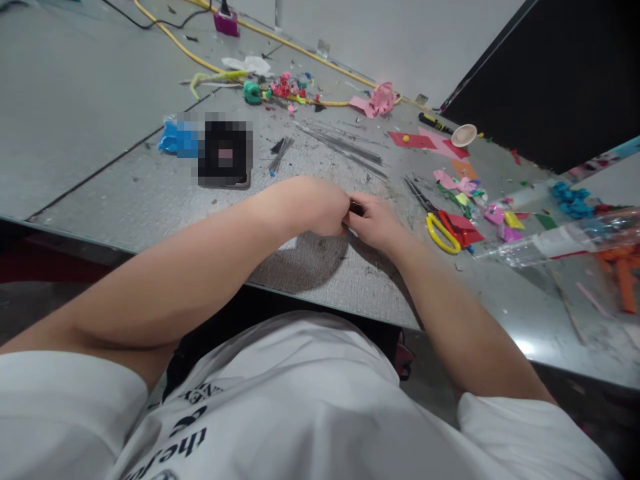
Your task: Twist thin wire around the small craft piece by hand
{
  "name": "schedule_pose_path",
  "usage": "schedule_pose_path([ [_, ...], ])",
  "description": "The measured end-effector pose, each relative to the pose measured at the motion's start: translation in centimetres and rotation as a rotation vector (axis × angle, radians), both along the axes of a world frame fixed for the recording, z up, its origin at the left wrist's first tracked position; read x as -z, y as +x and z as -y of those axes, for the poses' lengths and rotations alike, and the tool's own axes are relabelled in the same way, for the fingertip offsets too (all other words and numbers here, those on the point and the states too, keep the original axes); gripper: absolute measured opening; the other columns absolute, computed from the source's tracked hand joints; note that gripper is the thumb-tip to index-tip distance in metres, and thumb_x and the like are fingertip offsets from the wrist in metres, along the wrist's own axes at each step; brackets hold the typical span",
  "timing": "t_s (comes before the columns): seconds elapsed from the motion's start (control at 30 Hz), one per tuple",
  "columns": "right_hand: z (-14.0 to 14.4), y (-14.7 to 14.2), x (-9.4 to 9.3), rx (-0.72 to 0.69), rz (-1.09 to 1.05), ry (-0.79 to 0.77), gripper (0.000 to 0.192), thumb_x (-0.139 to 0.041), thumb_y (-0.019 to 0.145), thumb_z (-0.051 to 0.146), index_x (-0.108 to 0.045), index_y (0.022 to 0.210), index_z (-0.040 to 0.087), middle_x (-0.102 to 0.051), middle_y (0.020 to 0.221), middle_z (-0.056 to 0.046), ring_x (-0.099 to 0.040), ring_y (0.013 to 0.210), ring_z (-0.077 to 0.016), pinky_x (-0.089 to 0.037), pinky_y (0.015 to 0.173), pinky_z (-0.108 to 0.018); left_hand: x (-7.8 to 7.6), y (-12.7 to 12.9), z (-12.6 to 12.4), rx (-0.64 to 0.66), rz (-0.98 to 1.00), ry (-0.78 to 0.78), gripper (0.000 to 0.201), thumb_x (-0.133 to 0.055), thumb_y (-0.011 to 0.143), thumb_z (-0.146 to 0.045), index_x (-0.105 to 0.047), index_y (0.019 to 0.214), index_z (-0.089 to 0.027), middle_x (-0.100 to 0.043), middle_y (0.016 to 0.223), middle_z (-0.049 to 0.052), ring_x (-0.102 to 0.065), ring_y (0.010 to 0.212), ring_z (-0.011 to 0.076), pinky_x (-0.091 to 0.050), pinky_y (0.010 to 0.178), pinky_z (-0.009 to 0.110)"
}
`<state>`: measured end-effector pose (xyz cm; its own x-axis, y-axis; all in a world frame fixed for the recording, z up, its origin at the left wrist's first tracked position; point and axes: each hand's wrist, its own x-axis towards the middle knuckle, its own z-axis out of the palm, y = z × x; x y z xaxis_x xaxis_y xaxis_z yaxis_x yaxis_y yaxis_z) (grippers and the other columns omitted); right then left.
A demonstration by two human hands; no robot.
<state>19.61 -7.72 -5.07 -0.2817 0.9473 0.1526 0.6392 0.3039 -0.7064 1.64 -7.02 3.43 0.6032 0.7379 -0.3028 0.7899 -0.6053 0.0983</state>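
Item: small dark piece, pinched between my left hand and right hand, both closed on it above the grey textured table. Handling: best kept low and steady, fingertips tight. Adjacent: yellow-handled scissors.

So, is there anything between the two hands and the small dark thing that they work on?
Nothing visible. The left hand and the right hand meet over the grey table, and both pinch the small dark piece directly. The scissors lie apart, beyond the right hand.
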Motion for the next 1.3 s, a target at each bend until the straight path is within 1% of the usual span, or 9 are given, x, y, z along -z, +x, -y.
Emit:
schedule_pose_path([
  [0.1,0.0,-0.1,-0.1,-0.006,0.000,-0.014,0.018,-0.072,0.095,0.039,-0.072,0.083,0.025,-0.070,0.082,-0.004,-0.062,0.083,-0.0239,-0.051,0.078,-0.040,-0.1,-0.1,0.0,0.002,0.001,-0.001,0.029,-0.067,0.087,-0.030,-0.089,0.105,-0.026,-0.079,0.086,0.011,-0.073,0.092,0.0333,-0.049,0.082,0.040],
  [0.23,0.0,-0.3,0.1,-0.011,-0.050,-0.045,0.015,-0.071,0.094,0.039,-0.075,0.090,0.025,-0.073,0.088,-0.005,-0.065,0.087,-0.0255,-0.052,0.082,-0.041,0.2,-0.5,-0.6,0.029,0.029,0.019,0.031,-0.064,0.089,-0.031,-0.088,0.108,-0.026,-0.080,0.090,0.011,-0.074,0.092,0.0323,-0.049,0.082,0.039],
  [0.4,-0.5,-0.2,0.7,0.046,-0.223,-0.091,0.023,-0.072,0.092,0.048,-0.075,0.093,0.025,-0.073,0.091,-0.005,-0.065,0.087,-0.0239,-0.051,0.080,-0.040,0.4,-0.8,-1.8,0.081,0.086,0.055,0.028,-0.061,0.090,-0.029,-0.086,0.103,-0.023,-0.079,0.089,0.012,-0.073,0.085,0.0302,-0.046,0.075,0.037],
  [0.6,-1.1,-0.1,0.4,0.097,-0.395,-0.128,0.053,-0.077,0.089,0.073,-0.059,0.074,0.026,-0.056,0.064,0.001,-0.050,0.063,-0.0170,-0.039,0.060,-0.033,1.6,-0.9,-4.2,0.122,0.303,0.085,0.027,-0.067,0.090,-0.038,-0.081,0.104,-0.020,-0.076,0.086,0.010,-0.068,0.080,0.0276,-0.042,0.071,0.035],
  [0.73,-1.1,0.0,0.1,0.119,-0.453,-0.145,0.062,-0.078,0.083,0.083,-0.056,0.071,0.026,-0.053,0.059,0.002,-0.047,0.059,-0.0158,-0.037,0.058,-0.033,2.3,-1.1,-5.4,0.165,0.407,0.094,0.026,-0.067,0.090,-0.037,-0.080,0.104,-0.019,-0.074,0.083,0.008,-0.065,0.077,0.0245,-0.040,0.068,0.033],
  [0.87,-1.2,-0.1,-0.1,0.156,-0.500,-0.129,0.068,-0.082,0.072,0.090,-0.058,0.072,0.026,-0.053,0.058,0.003,-0.046,0.058,-0.0156,-0.038,0.058,-0.032,2.3,-1.2,-5.7,0.176,0.470,0.088,0.022,-0.067,0.089,-0.032,-0.080,0.102,-0.019,-0.071,0.078,0.006,-0.062,0.074,0.0223,-0.039,0.069,0.032],
  [0.93,-1.4,-0.1,-0.1,0.179,-0.518,-0.114,0.070,-0.082,0.069,0.092,-0.059,0.073,0.027,-0.053,0.058,0.004,-0.045,0.057,-0.0152,-0.039,0.058,-0.032,2.2,-1.2,-5.7,0.164,0.475,0.087,0.021,-0.065,0.091,-0.031,-0.079,0.099,-0.018,-0.069,0.076,0.005,-0.059,0.071,0.0208,-0.038,0.067,0.032],
  [1.03,-1.5,-0.1,-0.1,0.205,-0.554,-0.096,0.070,-0.076,0.075,0.094,-0.058,0.074,0.027,-0.053,0.058,0.004,-0.044,0.056,-0.0148,-0.039,0.057,-0.032,2.0,-1.3,-5.7,0.139,0.474,0.085,0.023,-0.061,0.094,-0.032,-0.078,0.098,-0.017,-0.069,0.076,0.005,-0.057,0.069,0.0195,-0.037,0.067,0.032],
  [1.3,-1.3,-0.2,0.3,0.219,-0.537,-0.011,0.061,-0.074,0.085,0.084,-0.060,0.073,0.026,-0.052,0.060,0.003,-0.044,0.058,-0.0153,-0.035,0.057,-0.032,2.4,-1.1,-5.9,0.134,0.530,0.086,0.023,-0.059,0.096,-0.036,-0.074,0.089,-0.019,-0.064,0.070,0.003,-0.055,0.068,0.0195,-0.036,0.067,0.032],
])
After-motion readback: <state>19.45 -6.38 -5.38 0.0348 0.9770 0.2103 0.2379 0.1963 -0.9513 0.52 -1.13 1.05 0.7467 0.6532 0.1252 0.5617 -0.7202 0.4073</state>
